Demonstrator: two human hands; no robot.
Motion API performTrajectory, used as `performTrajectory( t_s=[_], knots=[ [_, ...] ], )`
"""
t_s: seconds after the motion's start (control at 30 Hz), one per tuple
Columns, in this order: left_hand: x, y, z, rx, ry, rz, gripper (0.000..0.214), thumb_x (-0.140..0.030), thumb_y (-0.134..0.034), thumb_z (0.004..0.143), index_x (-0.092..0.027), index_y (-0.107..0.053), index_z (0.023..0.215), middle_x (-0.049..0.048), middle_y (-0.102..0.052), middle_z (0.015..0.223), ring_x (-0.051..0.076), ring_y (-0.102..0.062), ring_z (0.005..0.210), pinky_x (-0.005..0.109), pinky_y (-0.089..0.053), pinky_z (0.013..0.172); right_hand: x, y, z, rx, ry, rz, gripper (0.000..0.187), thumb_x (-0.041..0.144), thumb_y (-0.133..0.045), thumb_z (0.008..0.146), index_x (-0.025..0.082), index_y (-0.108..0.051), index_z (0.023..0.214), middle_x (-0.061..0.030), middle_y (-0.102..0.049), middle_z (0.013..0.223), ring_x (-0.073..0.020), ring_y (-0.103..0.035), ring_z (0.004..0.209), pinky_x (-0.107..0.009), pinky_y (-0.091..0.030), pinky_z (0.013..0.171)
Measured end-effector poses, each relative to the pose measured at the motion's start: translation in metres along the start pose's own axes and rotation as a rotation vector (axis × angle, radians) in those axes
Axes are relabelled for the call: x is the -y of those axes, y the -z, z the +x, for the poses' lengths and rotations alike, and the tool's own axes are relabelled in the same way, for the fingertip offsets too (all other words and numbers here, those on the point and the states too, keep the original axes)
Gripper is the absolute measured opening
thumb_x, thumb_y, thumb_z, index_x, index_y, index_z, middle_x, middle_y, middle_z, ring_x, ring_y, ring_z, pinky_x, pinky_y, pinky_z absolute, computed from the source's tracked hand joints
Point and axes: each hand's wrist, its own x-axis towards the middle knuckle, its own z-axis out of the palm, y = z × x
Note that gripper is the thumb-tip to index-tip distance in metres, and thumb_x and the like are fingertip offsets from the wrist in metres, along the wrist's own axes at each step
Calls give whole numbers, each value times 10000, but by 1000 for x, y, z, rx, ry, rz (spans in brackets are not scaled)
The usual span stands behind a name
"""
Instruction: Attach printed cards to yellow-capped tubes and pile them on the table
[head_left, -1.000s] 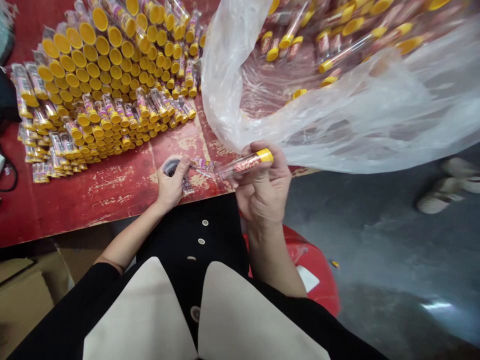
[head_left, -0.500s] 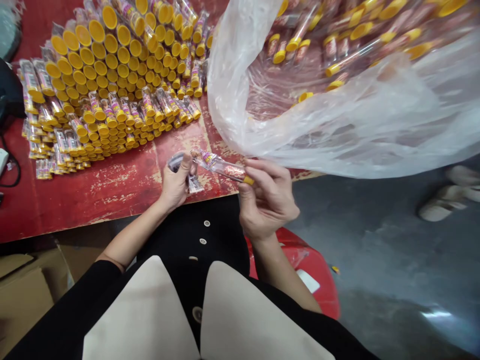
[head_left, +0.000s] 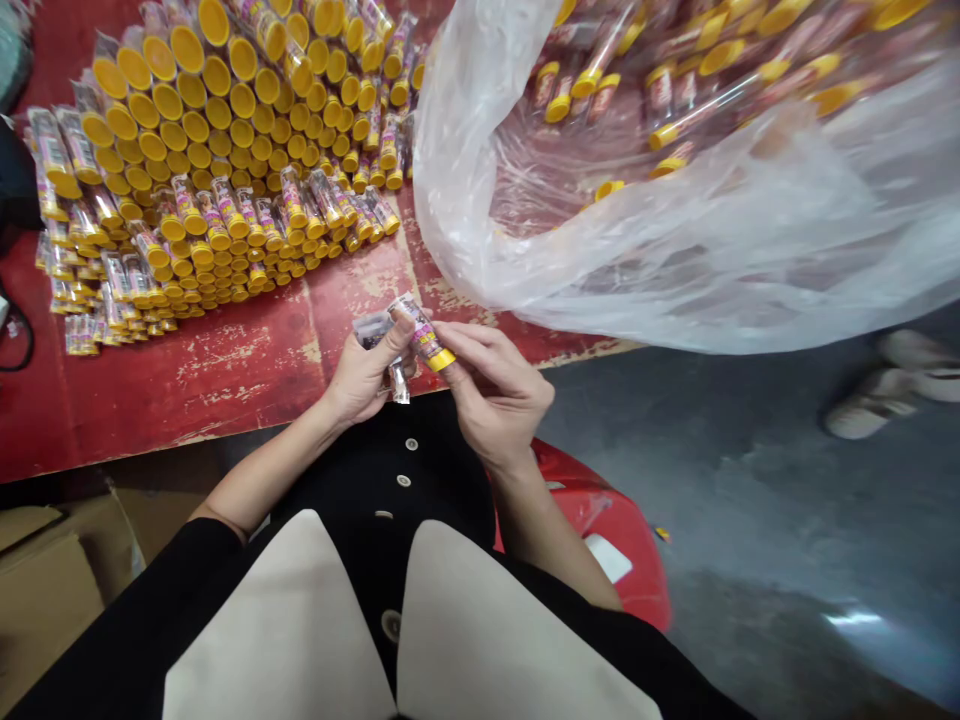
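Note:
A clear tube with a yellow cap (head_left: 424, 335) is pinched in my right hand (head_left: 491, 395) at the front edge of the red table (head_left: 225, 375). A printed sleeve wraps the tube. My left hand (head_left: 367, 375) holds a bundle of printed sleeves (head_left: 379, 335), and its thumb presses on the tube. Both hands meet just above my lap.
A big stack of yellow-capped tubes (head_left: 225, 150) covers the table's far left. A clear plastic bag (head_left: 675, 190) full of more tubes spreads across the right. A red stool (head_left: 615, 530) is under me, cardboard boxes (head_left: 52, 580) are at lower left, and someone's shoes (head_left: 892, 385) are on the grey floor.
My right hand turned the tube from lying sideways with its cap to the right and brought it left to my left hand. The tube now sits in a printed sleeve, cap toward me.

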Motion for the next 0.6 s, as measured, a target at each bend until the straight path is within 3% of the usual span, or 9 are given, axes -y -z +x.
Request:
performTrajectory(
  t_s=[0.13,0.4,0.5,0.6],
  knots=[
    [0,1,1,-28,-22,5,542,-556,-898,581,-157,-536,635,-61,-457,549,25,-367,455,200,-317,439,-3,-11,7,-133,-26,38,265,189,-722,851,345,-790,1054,-14,-790,986,-182,-747,928,-371,-633,864],
    [-8,16,22,-150,-66,-13,535,-552,-896,573,-164,-541,672,-88,-421,502,29,-370,409,198,-293,403,-24,-39,23,-158,-103,166,226,166,-760,810,317,-808,971,4,-795,939,-155,-738,896,-334,-619,849],
    [-24,23,37,-233,-131,-43,511,-562,-862,627,-170,-536,675,-84,-417,518,30,-382,431,197,-313,423,-42,-61,50,-124,-175,233,166,226,-764,809,283,-808,959,-5,-791,945,-162,-738,909,-351,-623,872],
    [-39,31,47,-326,-204,-101,431,-550,-803,726,-167,-612,782,-83,-420,547,27,-385,455,185,-332,449,-56,-100,91,-103,-165,281,162,291,-726,847,273,-790,995,-12,-775,1024,-167,-729,991,-371,-615,938]
  ],
)
